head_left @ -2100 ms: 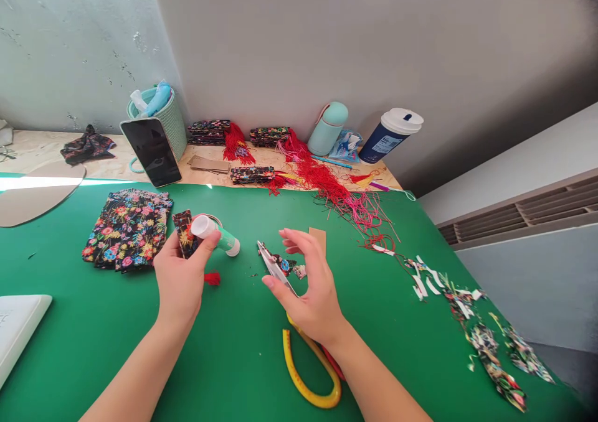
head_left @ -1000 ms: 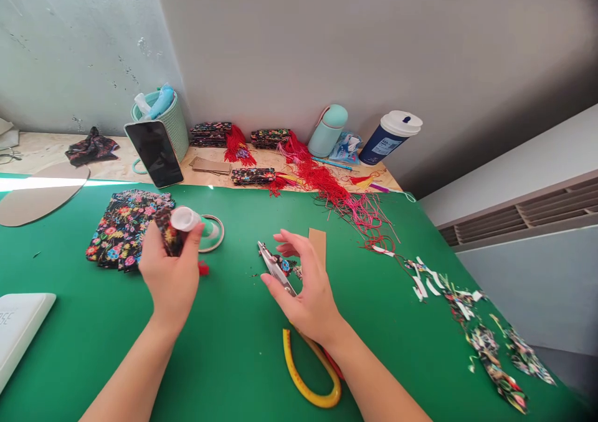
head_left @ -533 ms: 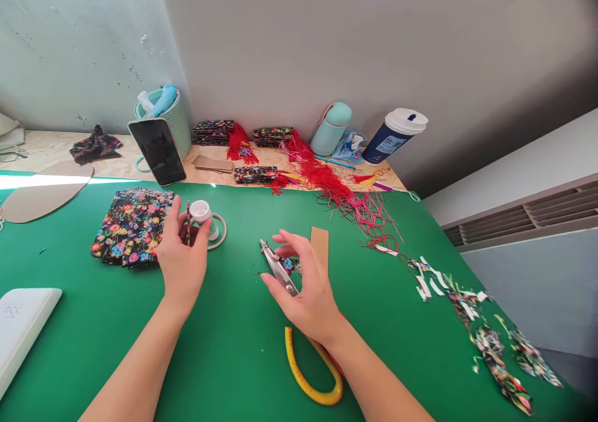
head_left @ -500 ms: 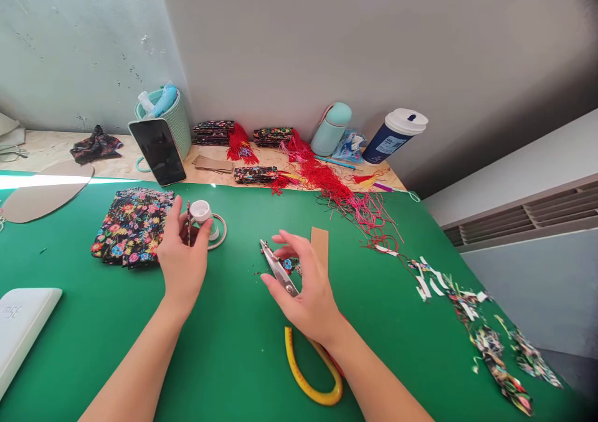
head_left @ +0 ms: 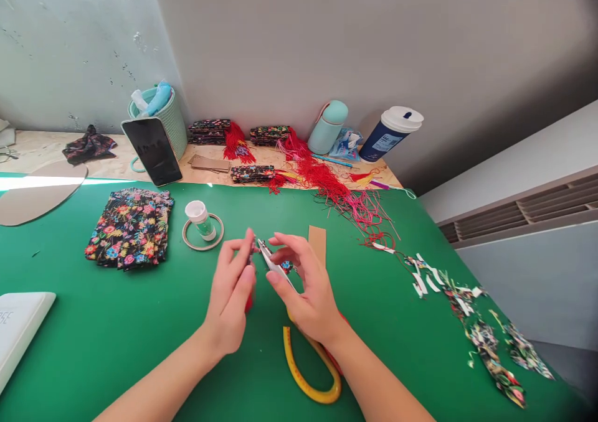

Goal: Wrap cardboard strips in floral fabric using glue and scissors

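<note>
My left hand (head_left: pixel 231 294) is closed, thumb against fingers, on a thin dark fabric piece (head_left: pixel 252 251) seen almost edge-on. A bit of red shows beneath that thumb; what it belongs to is unclear. Just across from it, my right hand (head_left: pixel 306 279) is around the scissors (head_left: pixel 276 266) near their pivot, with thumb and forefinger on either side of the blades. The blade tips are close to the fabric piece. Behind the right fingers a scrap of flowered fabric (head_left: pixel 286 265) is partly hidden. Below the wrist curves the scissors' yellow handle (head_left: pixel 301 375).
Left of my hands are folded flowered fabric (head_left: pixel 131 229) and a small white jar (head_left: pixel 200 220) by a ring. A brown card strip (head_left: pixel 317 244) lies beyond the right hand. Red tassels (head_left: pixel 322 176), a phone (head_left: pixel 153 151) and a cup (head_left: pixel 391 134) line the back; scraps (head_left: pixel 486 341) lie right.
My left hand has moved right, away from the jar, bringing the fabric piece up to the scissor tips. The right hand and scissors have hardly moved.
</note>
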Demonstrator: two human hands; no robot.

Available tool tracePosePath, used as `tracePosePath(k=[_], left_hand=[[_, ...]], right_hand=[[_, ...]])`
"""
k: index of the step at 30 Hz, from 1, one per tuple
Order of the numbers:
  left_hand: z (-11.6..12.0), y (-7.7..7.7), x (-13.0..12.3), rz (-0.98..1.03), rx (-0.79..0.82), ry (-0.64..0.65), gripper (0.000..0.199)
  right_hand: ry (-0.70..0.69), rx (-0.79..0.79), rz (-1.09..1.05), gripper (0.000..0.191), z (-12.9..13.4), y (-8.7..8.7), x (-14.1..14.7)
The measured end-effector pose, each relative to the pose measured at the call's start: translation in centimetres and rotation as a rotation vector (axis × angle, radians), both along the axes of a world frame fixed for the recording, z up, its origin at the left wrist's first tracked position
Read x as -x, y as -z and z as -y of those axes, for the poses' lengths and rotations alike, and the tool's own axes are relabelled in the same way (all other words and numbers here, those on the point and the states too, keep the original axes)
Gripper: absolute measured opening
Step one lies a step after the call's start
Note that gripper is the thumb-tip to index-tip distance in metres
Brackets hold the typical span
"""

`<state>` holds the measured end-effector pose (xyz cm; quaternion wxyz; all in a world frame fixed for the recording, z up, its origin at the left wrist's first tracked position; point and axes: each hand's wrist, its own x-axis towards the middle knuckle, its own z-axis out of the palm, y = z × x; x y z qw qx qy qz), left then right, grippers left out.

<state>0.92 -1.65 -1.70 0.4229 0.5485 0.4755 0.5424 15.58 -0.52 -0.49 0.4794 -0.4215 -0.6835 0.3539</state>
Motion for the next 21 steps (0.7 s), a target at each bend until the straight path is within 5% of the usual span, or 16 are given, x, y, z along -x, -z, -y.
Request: tracePosePath(k=[5,21], left_hand=[[0.01,-0.49,-0.70,0.273,0.222,0.199,0.037],[-0.21,-0.38,-0.53,0.328,0.319,0.270,0.040]], right_hand=[[-0.027,0.090,-0.056,0.036,-0.08,0.05,0.06],[-0.027,0.223,-0.218,0.026,-0.42,0.17,0.16]])
